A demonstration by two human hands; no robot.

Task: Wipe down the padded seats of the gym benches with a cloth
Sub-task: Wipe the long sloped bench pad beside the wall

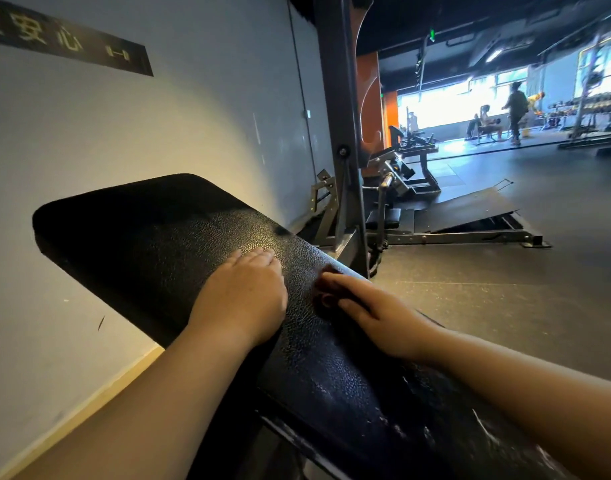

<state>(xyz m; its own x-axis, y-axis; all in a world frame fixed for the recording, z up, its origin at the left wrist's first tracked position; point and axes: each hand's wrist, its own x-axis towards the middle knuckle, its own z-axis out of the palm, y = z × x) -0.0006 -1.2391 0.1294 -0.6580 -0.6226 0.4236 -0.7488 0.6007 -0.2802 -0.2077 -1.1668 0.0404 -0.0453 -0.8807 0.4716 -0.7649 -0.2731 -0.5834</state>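
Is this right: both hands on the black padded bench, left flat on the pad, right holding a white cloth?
Nearly. In the head view the cloth under the right hand is dark reddish, not white. The rest holds: both hands are on the black padded bench, and the left hand lies flat on the pad.

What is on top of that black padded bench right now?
Two bare hands rest on the black padded bench. The left hand lies flat, fingers straight. The right hand presses a dark reddish cloth, mostly covered by its fingers. Whatever lies beneath the palms is hidden.
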